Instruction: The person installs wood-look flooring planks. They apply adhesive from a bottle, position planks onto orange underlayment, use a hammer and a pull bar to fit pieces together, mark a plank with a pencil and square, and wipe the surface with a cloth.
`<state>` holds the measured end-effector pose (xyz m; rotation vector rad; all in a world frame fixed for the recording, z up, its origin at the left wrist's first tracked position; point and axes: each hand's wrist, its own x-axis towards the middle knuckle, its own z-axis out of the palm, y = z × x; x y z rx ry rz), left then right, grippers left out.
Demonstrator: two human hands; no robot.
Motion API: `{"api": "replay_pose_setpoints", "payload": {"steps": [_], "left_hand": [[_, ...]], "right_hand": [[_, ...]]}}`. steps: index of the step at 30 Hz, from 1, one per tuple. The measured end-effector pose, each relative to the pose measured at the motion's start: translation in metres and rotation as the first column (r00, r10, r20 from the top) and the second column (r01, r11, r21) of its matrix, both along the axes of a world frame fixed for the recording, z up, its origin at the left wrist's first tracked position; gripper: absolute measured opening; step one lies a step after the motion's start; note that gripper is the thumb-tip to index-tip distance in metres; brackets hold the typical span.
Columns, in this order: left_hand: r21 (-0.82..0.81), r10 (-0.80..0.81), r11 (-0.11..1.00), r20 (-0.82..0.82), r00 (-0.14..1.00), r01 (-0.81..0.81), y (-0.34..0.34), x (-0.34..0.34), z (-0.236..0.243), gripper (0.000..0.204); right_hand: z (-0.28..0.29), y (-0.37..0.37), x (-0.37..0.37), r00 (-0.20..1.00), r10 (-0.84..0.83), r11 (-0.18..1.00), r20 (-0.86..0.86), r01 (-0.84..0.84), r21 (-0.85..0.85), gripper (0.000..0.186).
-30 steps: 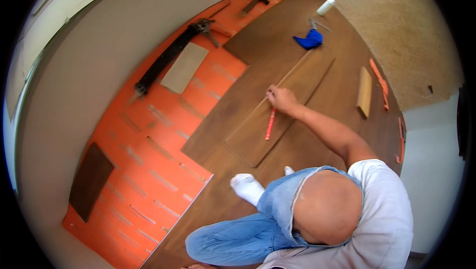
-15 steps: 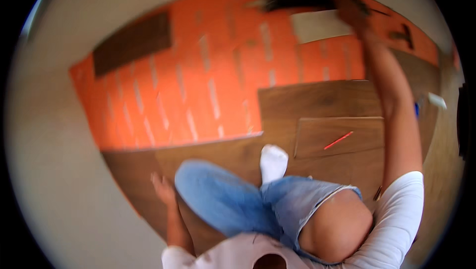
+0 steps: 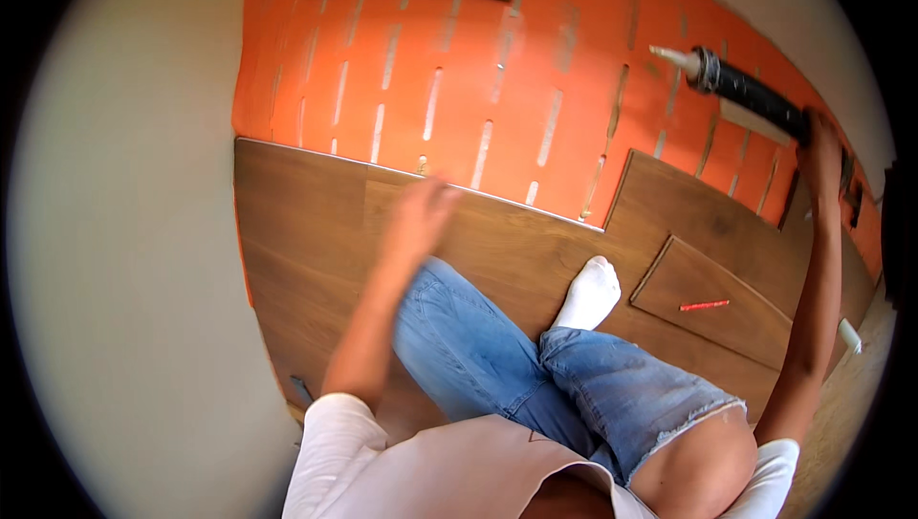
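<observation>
Head view: right hand (image 3: pixel 820 141) at 2 o'clock, closed around the rear of a black caulking gun (image 3: pixel 751 96), white nozzle aimed toward 11 over the orange underlay (image 3: pixel 459 60). Left hand (image 3: pixel 421 213) near centre, blurred, empty as far as I can tell, above the laid laminate planks (image 3: pixel 316 223) — finger spread unclear. Red pencil (image 3: pixel 704 306) lies on the loose cut plank (image 3: pixel 727 309) at 4 o'clock. Judgement: steady the barrel with the free hand, bring the nozzle low to the plank edge — then squeeze evenly.

Home reno room: laminate planks (image 3: pixel 497 242) over orange underlay (image 3: pixel 459 89).
</observation>
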<state>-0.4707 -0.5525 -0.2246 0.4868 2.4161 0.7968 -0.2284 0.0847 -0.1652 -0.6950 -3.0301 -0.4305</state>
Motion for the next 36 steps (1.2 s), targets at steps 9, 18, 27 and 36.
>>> {"api": "replay_pose_setpoints", "payload": {"steps": [9, 18, 27, 36], "left_hand": [[0.633, -0.619, 0.321, 0.703, 0.350, -0.704, 0.152, 0.099, 0.020, 0.073], [0.379, -0.267, 0.084, 0.899, 0.346, -0.922, 0.080, 0.064, -0.007, 0.047], [0.513, -0.238, -0.058, 0.826, 0.511, -0.856, 0.062, 0.016, 0.017, 0.056], [0.630, -0.089, -0.111, 0.764, 0.639, -0.769, 0.043, -0.007, 0.024, 0.064]], "right_hand": [[0.099, -0.290, -0.040, 0.990, 0.102, 0.984, -0.098, -0.115, -0.134, 0.056], [0.095, -0.372, 0.020, 0.867, 0.160, 0.986, -0.472, -0.163, 0.035, 0.042], [0.052, -0.302, 0.073, 0.917, -0.344, -0.199, -0.203, -0.283, -0.938, 0.072], [0.054, -0.357, -0.008, 0.958, -0.209, -0.504, -0.194, -0.275, -0.819, 0.044]]}}
